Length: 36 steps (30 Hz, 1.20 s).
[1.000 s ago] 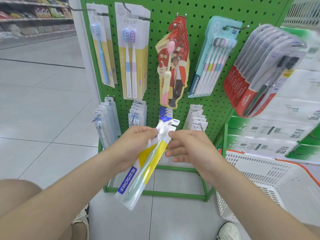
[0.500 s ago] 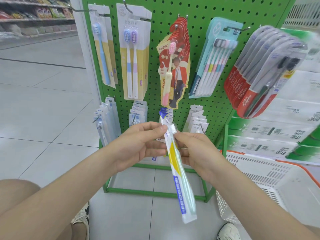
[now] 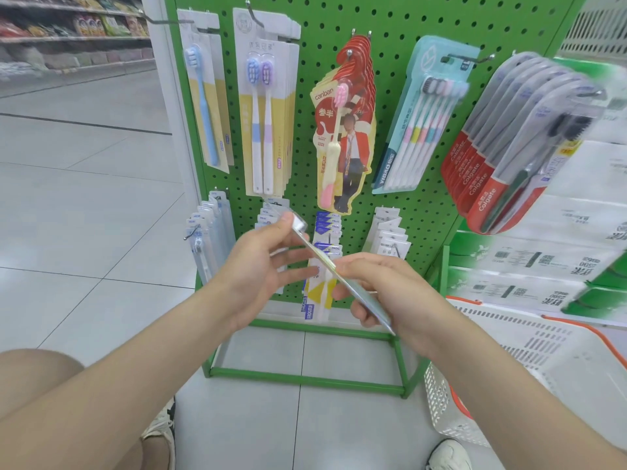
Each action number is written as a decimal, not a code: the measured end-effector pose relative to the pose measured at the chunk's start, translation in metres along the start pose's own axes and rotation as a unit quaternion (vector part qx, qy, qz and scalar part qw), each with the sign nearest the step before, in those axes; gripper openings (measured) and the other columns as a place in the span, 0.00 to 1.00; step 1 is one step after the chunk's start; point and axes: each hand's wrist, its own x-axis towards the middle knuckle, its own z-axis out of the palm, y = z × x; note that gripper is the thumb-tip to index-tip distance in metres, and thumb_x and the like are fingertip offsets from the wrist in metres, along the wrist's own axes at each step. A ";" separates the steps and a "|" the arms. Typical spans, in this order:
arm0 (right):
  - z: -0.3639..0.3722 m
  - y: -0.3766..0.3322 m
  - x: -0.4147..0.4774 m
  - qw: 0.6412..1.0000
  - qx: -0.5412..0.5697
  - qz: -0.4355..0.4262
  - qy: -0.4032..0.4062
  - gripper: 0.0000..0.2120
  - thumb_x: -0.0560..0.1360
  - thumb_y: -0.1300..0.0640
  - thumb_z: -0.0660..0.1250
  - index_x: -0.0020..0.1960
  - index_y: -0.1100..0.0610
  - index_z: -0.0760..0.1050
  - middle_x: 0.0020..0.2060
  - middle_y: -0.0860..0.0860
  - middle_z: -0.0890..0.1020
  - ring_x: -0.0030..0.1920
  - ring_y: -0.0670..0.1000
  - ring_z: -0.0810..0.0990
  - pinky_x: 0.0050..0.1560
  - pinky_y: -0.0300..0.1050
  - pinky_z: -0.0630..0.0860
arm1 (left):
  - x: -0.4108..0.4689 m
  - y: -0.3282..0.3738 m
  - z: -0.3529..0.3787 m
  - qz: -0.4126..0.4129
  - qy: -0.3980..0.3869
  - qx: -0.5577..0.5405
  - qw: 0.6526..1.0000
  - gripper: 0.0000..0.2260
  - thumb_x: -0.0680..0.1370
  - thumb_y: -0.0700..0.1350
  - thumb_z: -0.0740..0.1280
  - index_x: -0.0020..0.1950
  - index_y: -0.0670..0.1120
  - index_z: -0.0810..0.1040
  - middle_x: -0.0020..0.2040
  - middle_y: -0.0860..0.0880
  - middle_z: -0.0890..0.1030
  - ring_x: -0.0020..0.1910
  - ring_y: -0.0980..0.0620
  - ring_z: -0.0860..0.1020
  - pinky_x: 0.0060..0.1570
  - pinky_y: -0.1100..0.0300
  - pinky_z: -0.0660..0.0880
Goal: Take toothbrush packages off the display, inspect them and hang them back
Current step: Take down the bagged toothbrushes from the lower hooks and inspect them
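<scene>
Toothbrush package (image 3: pixel 371 305), a flat clear-plastic and card pack: off its hook and held in front of the lower row of the green perforated metal display stand (image 3: pixel 400 25). It is turned edge-on to the camera. It slants from its top end at upper left to its bottom end at lower right.

Left hand (image 3: pixel 261 276): digits straight and spread. The tip of the uppermost digit touches the pack's top end. No closing pinch is visible. The remaining fingers point towards the pack's near face; contact there cannot be determined.

Right hand (image 3: pixel 386 293): fingers curled round the lower half of the pack, thumb above, gripping it.

Directly behind the held pack, a row of blue-and-white-topped packs (image 3: pixel 327 225) hangs on its hook, with a yellow, white and blue pack front (image 3: pixel 317 295) showing between the two hands.

Upper row, all hanging on the stand:
- a pale card pack with one blue brush (image 3: pixel 203 103)
- yellow-and-white twin-brush packs (image 3: pixel 263 123)
- red shaped cards with a pink brush (image 3: pixel 342 140)
- a teal multi-brush pack (image 3: pixel 424 113)
- red-and-clear Colgate packs (image 3: pixel 509 147), tilted

A white slotted plastic basket with an orange handle (image 3: pixel 529 354) stands at the right, just beside the stand's foot.
</scene>
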 end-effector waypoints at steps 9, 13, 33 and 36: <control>-0.003 0.005 0.007 0.986 0.111 -0.084 0.095 0.07 0.80 0.65 0.69 0.53 0.61 0.86 0.40 0.59 0.84 0.32 0.51 0.73 0.33 0.44 0.73 | -0.003 0.004 0.003 0.051 0.073 -0.136 0.987 0.17 0.89 0.48 0.60 0.43 0.43 0.78 0.46 0.41 0.78 0.51 0.40 0.83 0.52 0.42 0.85; -0.001 0.006 0.005 0.985 0.112 -0.119 0.053 0.07 0.81 0.64 0.70 0.56 0.62 0.85 0.35 0.58 0.78 0.32 0.51 0.74 0.31 0.42 0.74 | -0.004 0.006 0.005 0.031 0.012 -0.116 0.993 0.06 0.83 0.42 0.68 0.50 0.43 0.72 0.46 0.40 0.78 0.53 0.38 0.82 0.47 0.47 0.85; -0.002 -0.001 -0.006 0.992 0.086 -0.085 0.030 0.10 0.82 0.66 0.64 0.58 0.61 0.82 0.47 0.61 0.89 0.47 0.61 0.90 0.42 0.46 0.86 | -0.002 -0.001 -0.006 0.015 0.033 -0.014 0.999 0.10 0.85 0.47 0.67 0.61 0.43 0.81 0.59 0.43 0.88 0.51 0.49 0.88 0.43 0.58 0.84; -0.001 0.000 -0.003 0.993 0.094 -0.063 0.026 0.10 0.85 0.59 0.64 0.56 0.62 0.83 0.47 0.62 0.89 0.49 0.62 0.90 0.47 0.49 0.87 | -0.001 -0.001 -0.006 0.009 0.025 0.011 1.000 0.13 0.85 0.47 0.68 0.65 0.41 0.80 0.60 0.43 0.87 0.50 0.49 0.87 0.42 0.59 0.84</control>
